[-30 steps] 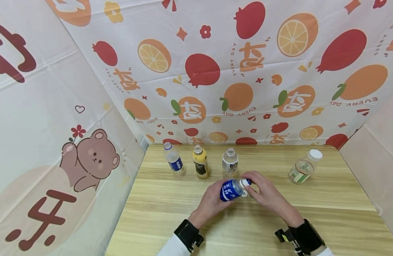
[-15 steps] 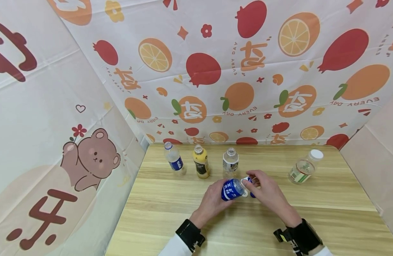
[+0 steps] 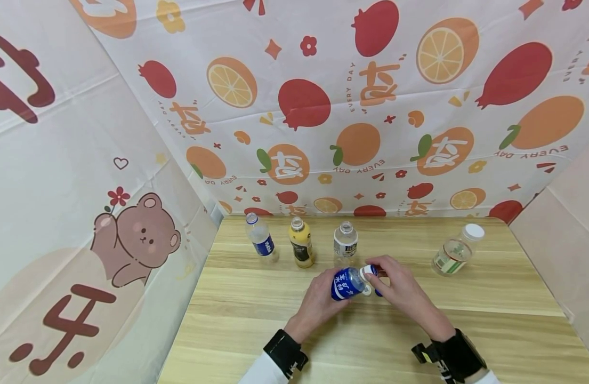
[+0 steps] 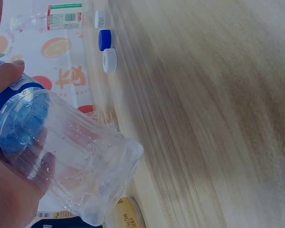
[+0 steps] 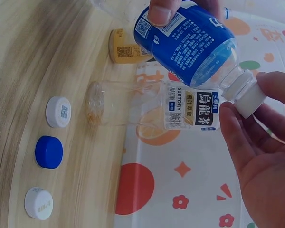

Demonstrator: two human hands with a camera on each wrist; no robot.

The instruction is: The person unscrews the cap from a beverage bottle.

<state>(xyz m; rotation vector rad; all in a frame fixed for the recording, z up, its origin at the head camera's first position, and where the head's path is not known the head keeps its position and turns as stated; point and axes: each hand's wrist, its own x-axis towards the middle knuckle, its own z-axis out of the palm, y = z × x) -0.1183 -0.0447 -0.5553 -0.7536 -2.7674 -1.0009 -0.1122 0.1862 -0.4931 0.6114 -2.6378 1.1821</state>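
Observation:
My left hand (image 3: 318,298) grips a blue-labelled plastic bottle (image 3: 347,284) round its label and holds it tilted above the table, mouth end to the right. A white bottle cap (image 5: 251,100) sits at the bottle's mouth, pinched between the thumb and fingers of my right hand (image 3: 401,285). Whether the cap is threaded on cannot be told. In the left wrist view the bottle's clear lower part (image 4: 80,152) shows droplets inside. Below my hands, a blue cap (image 5: 49,152) lies between a white cap (image 5: 58,112) and another white cap (image 5: 38,203) on the table.
Behind my hands stand an uncapped clear oolong tea bottle (image 3: 345,242), a yellow bottle (image 3: 301,244) and a clear bottle with a blue label (image 3: 261,240). A white-capped clear bottle (image 3: 457,249) stands right on the wooden table (image 3: 467,304). Printed cloth (image 3: 294,69) hangs behind.
My right fingers have shifted their hold around the white cap, spreading half a second ago and closing on it now. The bottle stays nearly in place. The blue cap on the table has come into view.

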